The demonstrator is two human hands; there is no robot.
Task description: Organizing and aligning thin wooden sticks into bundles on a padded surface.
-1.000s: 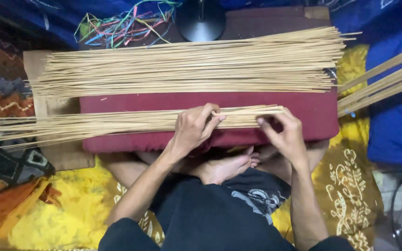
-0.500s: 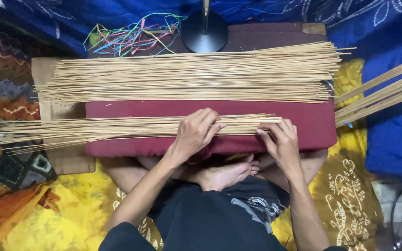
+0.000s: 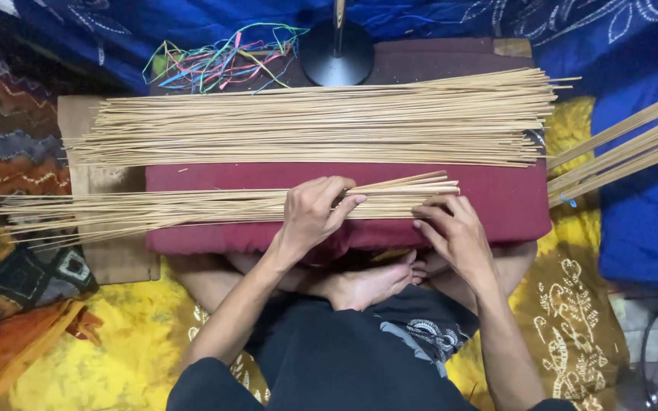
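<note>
Small stick bundle [image 3: 192, 207] on cushion [image 3: 496, 194], before large bundle [image 3: 321, 122]; strings [image 3: 215, 59] behind.

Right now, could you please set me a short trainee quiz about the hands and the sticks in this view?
1. True or false: the left hand rests on the near bundle of thin bamboo sticks.
2. Which lies farther from the person: A, the large stick pile; B, the near bundle; C, the maroon cushion's front edge?
3. Fill in: the right hand touches the bundle's ____ end.

Key:
1. True; its fingers curl over the sticks.
2. A; it lies across the cushion's far side, near the black round stand base and coloured strings.
3. Right.
</note>
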